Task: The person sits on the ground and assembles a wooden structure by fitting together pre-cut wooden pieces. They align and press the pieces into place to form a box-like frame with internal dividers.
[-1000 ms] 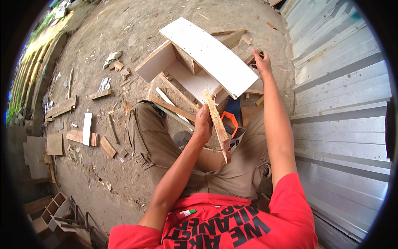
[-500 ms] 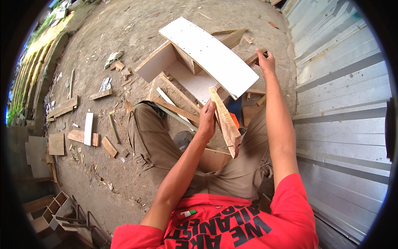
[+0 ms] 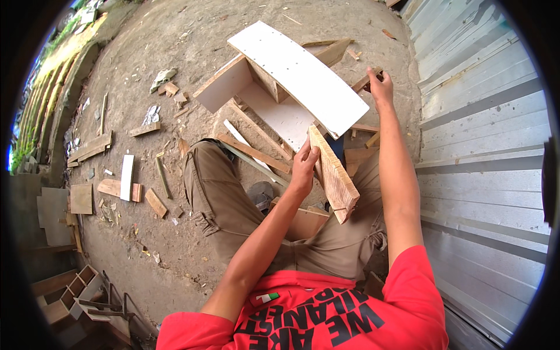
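My left hand (image 3: 304,170) is closed on the edge of a rough-sawn wooden plank (image 3: 335,178), which slants above my lap with its far end close to the white board. My right hand (image 3: 380,87), farther out on the right, grips the end of a narrow wooden strip (image 3: 361,83). Whether that strip is fixed to the wooden box behind it cannot be made out. The box has a long white board (image 3: 297,73) along its top, a white side panel (image 3: 220,92) and bare wooden dividers (image 3: 265,79). It rests tilted on the ground beyond my knees.
Wood strips (image 3: 254,153) lie against the box beside my left knee. Offcuts (image 3: 119,188) and scraps are scattered over the dirt floor at left. A corrugated metal wall (image 3: 478,169) closes off the right side. Wooden compartments (image 3: 79,286) stand at lower left.
The plank in my left hand has swung its near end to the right and turned more of its broad face up. An orange thing beside it is now hidden. My right hand keeps its grip.
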Demonstrator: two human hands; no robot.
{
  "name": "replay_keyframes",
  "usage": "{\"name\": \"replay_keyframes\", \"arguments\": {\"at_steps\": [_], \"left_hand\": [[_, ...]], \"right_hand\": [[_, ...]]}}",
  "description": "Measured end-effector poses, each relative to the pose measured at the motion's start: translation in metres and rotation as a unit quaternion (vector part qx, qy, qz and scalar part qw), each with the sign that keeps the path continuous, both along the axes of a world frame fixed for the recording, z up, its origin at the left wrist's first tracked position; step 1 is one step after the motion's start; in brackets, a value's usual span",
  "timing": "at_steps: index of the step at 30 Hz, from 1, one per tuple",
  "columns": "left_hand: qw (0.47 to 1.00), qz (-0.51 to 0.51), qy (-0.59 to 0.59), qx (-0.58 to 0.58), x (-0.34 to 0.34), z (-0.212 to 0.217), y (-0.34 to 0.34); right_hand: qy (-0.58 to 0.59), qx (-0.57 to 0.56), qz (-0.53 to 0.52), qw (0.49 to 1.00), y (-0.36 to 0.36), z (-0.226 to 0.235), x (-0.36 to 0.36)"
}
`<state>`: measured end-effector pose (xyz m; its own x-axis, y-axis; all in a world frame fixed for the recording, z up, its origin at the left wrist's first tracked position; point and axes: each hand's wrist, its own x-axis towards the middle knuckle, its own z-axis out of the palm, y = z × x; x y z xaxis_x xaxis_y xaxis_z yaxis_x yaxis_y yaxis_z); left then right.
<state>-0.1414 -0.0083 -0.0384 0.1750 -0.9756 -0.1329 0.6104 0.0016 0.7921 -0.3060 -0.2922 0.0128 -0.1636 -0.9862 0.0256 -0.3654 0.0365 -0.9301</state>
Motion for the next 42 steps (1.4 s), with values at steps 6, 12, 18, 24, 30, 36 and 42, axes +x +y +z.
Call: {"name": "replay_keyframes", "arguments": {"at_steps": [6, 12, 18, 24, 30, 36, 42], "left_hand": [[1.0, -0.017, -0.012, 0.007, 0.011, 0.0, 0.002], [1.0, 0.016, -0.017, 0.005, 0.008, 0.01, 0.002], [0.997, 0.077, -0.027, 0.006, 0.045, 0.0, -0.003], [0.983, 0.136, -0.126, -0.001, 0.097, 0.01, -0.016], [0.969, 0.152, -0.183, -0.069, 0.125, 0.01, -0.04], [0.953, 0.174, -0.242, -0.047, 0.147, -0.007, -0.075], [0.966, 0.163, -0.197, -0.031, 0.153, -0.047, -0.11]], "right_hand": [[0.101, 0.014, -0.013, 0.995, 0.017, 0.006, 0.018], [0.093, 0.013, -0.012, 0.995, 0.02, 0.007, 0.014], [0.104, 0.007, -0.02, 0.994, 0.02, 0.004, 0.013], [0.108, 0.02, -0.022, 0.994, 0.021, 0.006, 0.016], [0.105, 0.025, -0.012, 0.994, 0.017, 0.004, 0.012], [0.099, 0.019, -0.021, 0.995, 0.025, 0.004, 0.014], [0.096, 0.017, -0.009, 0.995, 0.019, -0.002, 0.013]]}}
